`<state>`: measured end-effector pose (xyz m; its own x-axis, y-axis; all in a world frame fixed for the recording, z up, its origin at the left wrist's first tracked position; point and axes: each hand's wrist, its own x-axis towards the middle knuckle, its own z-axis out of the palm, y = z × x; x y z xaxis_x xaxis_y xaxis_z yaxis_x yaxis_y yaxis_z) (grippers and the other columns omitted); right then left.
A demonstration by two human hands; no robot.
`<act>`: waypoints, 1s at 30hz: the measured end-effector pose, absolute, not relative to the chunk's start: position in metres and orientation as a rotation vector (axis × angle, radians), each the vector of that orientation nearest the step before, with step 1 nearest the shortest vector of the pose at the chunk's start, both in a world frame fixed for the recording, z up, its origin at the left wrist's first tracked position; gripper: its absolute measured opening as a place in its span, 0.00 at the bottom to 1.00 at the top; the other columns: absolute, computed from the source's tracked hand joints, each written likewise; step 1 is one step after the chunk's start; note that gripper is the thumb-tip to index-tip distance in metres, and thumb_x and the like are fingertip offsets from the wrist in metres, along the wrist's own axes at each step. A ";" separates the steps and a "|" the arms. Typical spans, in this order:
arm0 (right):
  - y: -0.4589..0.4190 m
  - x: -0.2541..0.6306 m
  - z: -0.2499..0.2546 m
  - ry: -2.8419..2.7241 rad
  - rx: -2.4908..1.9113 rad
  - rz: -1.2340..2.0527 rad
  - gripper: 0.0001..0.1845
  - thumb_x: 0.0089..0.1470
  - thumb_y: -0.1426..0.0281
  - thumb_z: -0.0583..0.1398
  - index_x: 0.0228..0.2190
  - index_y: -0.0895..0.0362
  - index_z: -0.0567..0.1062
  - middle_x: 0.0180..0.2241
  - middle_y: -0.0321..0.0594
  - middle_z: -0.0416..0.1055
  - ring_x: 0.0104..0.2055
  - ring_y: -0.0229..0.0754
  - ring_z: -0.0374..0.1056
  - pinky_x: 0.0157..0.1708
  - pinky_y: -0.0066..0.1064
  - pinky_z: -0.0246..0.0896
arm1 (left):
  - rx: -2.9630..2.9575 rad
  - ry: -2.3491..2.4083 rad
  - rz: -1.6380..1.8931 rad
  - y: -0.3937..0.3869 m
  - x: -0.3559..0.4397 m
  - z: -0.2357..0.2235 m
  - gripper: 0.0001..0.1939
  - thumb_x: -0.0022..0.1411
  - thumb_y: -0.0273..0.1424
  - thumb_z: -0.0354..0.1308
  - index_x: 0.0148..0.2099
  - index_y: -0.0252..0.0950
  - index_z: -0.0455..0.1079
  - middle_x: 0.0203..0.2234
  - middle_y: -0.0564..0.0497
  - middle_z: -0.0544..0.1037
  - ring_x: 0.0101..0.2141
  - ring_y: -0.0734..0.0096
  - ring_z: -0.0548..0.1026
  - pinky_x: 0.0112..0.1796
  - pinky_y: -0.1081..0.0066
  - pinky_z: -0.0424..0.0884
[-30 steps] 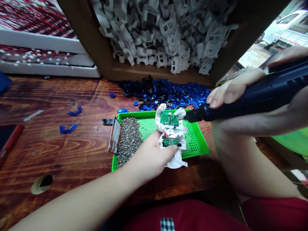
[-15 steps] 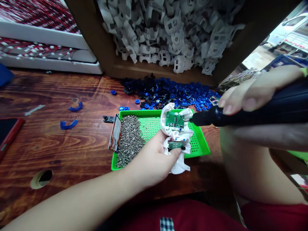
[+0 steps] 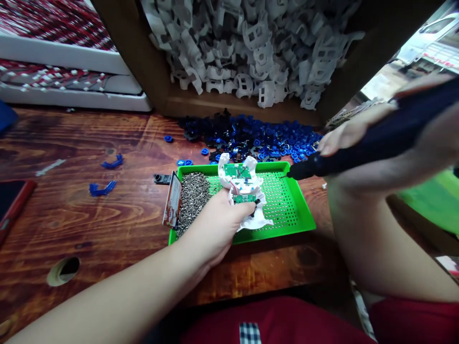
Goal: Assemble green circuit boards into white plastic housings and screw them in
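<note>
My left hand point(image 3: 224, 215) is closed around a white plastic housing point(image 3: 224, 176), its thumb pressed on the lower part. Two green circuit boards point(image 3: 237, 171) sit inside the housing, with thin red wires between them. Under it lies a green perforated tray point(image 3: 304, 220), with a heap of small metal screws point(image 3: 195, 196) at its left end. In my right hand point(image 3: 346, 134) is a black electric screwdriver point(image 3: 344, 160). The tip points left above the tray's right side, apart from the housing. Motion blurs part of the right hand.
Behind the tray spreads a pile of blue and black plastic parts point(image 3: 258, 136). A cardboard box point(image 3: 229, 107) of white housings stands beyond it. White foam trays point(image 3: 71, 98) of red and white wires are at the back left. A phone point(image 3: 14, 205) lies at the left edge.
My left hand has moved left and slightly away from me with the housing. The screwdriver tip, earlier at the upper circuit board, is now apart from it, and the tool is tilted more.
</note>
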<state>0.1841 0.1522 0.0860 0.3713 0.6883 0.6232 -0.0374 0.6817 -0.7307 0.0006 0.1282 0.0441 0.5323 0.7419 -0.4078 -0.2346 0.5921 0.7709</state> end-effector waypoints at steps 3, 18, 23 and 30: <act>0.162 0.177 0.070 -1.133 -0.723 0.348 0.14 0.50 0.57 0.58 0.30 0.56 0.68 0.14 0.30 0.60 0.13 0.34 0.59 0.10 0.28 0.50 | 0.685 0.783 0.686 0.129 0.001 0.045 0.21 0.52 0.20 0.56 0.50 0.33 0.69 0.41 0.46 0.79 0.39 0.65 0.76 0.45 0.64 0.66; 0.172 0.191 0.046 -1.135 -0.824 0.379 0.14 0.52 0.55 0.56 0.31 0.53 0.67 0.15 0.27 0.58 0.13 0.32 0.58 0.10 0.25 0.51 | 0.659 0.789 0.664 0.127 0.003 0.045 0.23 0.54 0.23 0.57 0.54 0.34 0.66 0.44 0.45 0.77 0.40 0.63 0.76 0.44 0.63 0.68; 0.171 0.190 0.047 -1.183 -0.814 0.379 0.13 0.52 0.56 0.57 0.31 0.53 0.66 0.15 0.28 0.59 0.13 0.32 0.58 0.11 0.25 0.50 | 0.662 0.832 0.666 0.127 0.003 0.045 0.23 0.53 0.24 0.59 0.53 0.33 0.67 0.45 0.44 0.77 0.40 0.63 0.76 0.43 0.63 0.69; 0.174 0.191 0.045 -1.165 -0.841 0.372 0.12 0.52 0.57 0.57 0.31 0.53 0.66 0.15 0.27 0.58 0.13 0.32 0.58 0.10 0.25 0.51 | 0.665 0.852 0.663 0.127 0.003 0.045 0.22 0.53 0.24 0.60 0.52 0.32 0.67 0.45 0.45 0.77 0.40 0.64 0.76 0.45 0.65 0.68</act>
<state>0.1915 0.1737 0.0448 0.3793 0.6563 0.6522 0.1567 0.6492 -0.7443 0.0033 0.1274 0.0450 0.4912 0.7461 -0.4496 -0.2515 0.6156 0.7469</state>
